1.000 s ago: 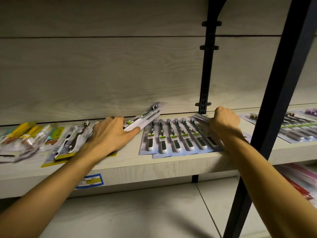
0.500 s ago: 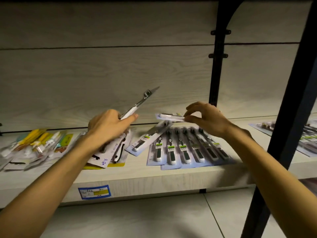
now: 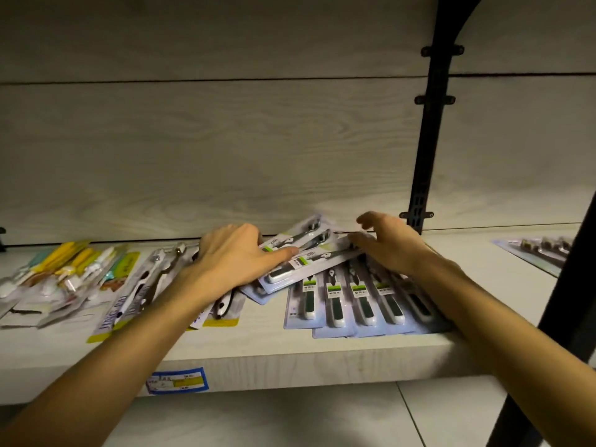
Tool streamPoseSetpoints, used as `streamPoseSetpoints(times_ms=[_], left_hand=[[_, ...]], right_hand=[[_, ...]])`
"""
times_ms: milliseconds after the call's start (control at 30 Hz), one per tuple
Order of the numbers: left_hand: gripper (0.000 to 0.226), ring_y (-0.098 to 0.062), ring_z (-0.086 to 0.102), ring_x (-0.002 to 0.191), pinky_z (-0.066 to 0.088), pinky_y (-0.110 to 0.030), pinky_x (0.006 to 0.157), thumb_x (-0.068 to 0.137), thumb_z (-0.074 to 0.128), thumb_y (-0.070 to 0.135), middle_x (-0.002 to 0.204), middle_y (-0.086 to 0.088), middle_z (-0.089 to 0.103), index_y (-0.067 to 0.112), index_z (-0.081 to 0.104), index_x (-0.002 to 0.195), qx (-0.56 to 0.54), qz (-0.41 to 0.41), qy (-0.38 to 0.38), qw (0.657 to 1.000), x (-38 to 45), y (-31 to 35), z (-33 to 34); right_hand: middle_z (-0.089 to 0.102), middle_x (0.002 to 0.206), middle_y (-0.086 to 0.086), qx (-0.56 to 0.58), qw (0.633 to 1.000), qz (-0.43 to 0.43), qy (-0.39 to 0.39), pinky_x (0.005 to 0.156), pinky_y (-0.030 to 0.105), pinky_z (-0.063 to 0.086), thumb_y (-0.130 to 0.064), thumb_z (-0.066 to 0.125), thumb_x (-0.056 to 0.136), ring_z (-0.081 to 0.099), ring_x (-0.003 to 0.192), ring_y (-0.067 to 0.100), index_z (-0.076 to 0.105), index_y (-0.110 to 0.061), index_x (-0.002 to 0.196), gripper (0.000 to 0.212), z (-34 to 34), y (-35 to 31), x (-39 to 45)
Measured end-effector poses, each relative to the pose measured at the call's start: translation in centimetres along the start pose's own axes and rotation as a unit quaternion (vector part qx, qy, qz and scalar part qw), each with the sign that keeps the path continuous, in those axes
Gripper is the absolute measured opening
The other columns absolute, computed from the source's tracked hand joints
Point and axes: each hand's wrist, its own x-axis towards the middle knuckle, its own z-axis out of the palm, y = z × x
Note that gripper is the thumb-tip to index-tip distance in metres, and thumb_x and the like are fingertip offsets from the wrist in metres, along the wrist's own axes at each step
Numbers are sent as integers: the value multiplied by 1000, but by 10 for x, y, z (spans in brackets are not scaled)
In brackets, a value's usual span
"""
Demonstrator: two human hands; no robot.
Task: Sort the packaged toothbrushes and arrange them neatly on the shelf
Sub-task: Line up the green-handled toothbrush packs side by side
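A row of several green-and-black toothbrush packs [image 3: 354,301] on pale blue cards lies side by side on the wooden shelf [image 3: 290,359]. Two more packs of the same kind [image 3: 306,250] lie slanted across the row's far left end. My left hand [image 3: 232,256] rests on their near ends, thumb stretched flat on the upper card. My right hand [image 3: 387,246] hovers at their far ends with fingers spread and loosely bent, fingertips touching the card. Under my left wrist lie white-and-black toothbrush packs [image 3: 138,285] on yellow-edged cards.
Yellow and teal packs [image 3: 64,266] are heaped at the shelf's far left. More blue-carded packs [image 3: 541,250] lie at the right. A black upright [image 3: 429,124] stands behind my right hand, a black post [image 3: 564,301] crosses the right foreground. A blue price label [image 3: 175,380] sits on the shelf front.
Both hands have come down from mid-air. The packs they held up now lie slanted on the shelf over the row's left end, and the right hand's pinch has opened.
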Motion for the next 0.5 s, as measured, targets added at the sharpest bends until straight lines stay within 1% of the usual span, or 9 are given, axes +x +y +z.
streamPoseSetpoints(times_ms=[67, 100, 167, 233, 333, 367, 433, 500], left_hand=[[83, -27, 64, 74, 38, -30, 59, 75, 37, 92, 77, -2, 71, 19, 73, 90, 20, 23, 17, 999, 0, 4, 0], [81, -28, 65, 77, 39, -30, 61, 77, 37, 90, 81, -2, 72, 20, 74, 93, 33, 35, 16, 999, 0, 6, 0], [77, -26, 65, 78, 38, -30, 61, 78, 38, 88, 81, 0, 72, 21, 74, 92, 49, 51, 6, 997, -1, 10, -1], [78, -24, 64, 74, 38, -30, 60, 77, 38, 89, 75, 3, 70, 22, 75, 88, 52, 55, -16, 997, 0, 11, -5], [82, -22, 65, 68, 40, -27, 56, 71, 38, 93, 67, 0, 69, 21, 74, 87, 18, 63, -75, 995, -2, 10, -8], [81, -21, 64, 66, 38, -27, 53, 70, 38, 93, 65, 0, 68, 21, 73, 87, 8, 68, -85, 994, -4, 11, -8], [80, -18, 63, 64, 38, -26, 50, 70, 38, 92, 65, 1, 68, 23, 72, 90, 3, 75, -80, 994, -8, 12, -9], [82, -20, 66, 68, 43, -26, 55, 71, 39, 93, 71, 0, 71, 22, 73, 94, -17, 69, -78, 994, -10, 11, -7]], right_hand=[[71, 105, 5, -52, 997, 45, -15, 81, 38, 56, -56, 50, 97, 65, 87, 23, 68, -17, 111, 46, 2, 0, -1], [71, 98, 5, -52, 997, 55, -6, 79, 37, 57, -59, 49, 95, 65, 83, 23, 69, -16, 105, 48, 3, 0, -2], [71, 95, 4, -35, 998, 56, 5, 78, 37, 56, -61, 50, 94, 65, 83, 23, 70, -16, 103, 50, 3, 1, -3], [70, 102, 2, -20, 999, 41, -25, 79, 35, 54, -62, 49, 94, 64, 90, 23, 69, -21, 110, 48, 3, 0, -5], [68, 120, 2, -9, 996, 3, -87, 93, 41, 52, -58, 47, 97, 63, 105, 25, 62, -27, 125, 44, 8, -1, -6], [66, 124, 2, -3, 995, -8, -96, 96, 43, 50, -55, 47, 99, 62, 109, 25, 60, -26, 128, 43, 9, -1, -6], [62, 134, 4, 24, 995, -22, -96, 101, 43, 46, -49, 46, 101, 58, 118, 27, 56, -22, 135, 45, 10, -3, -6], [57, 140, 7, 33, 995, -17, -89, 104, 42, 44, -47, 46, 102, 55, 124, 29, 52, -17, 139, 49, 11, -4, -4]])
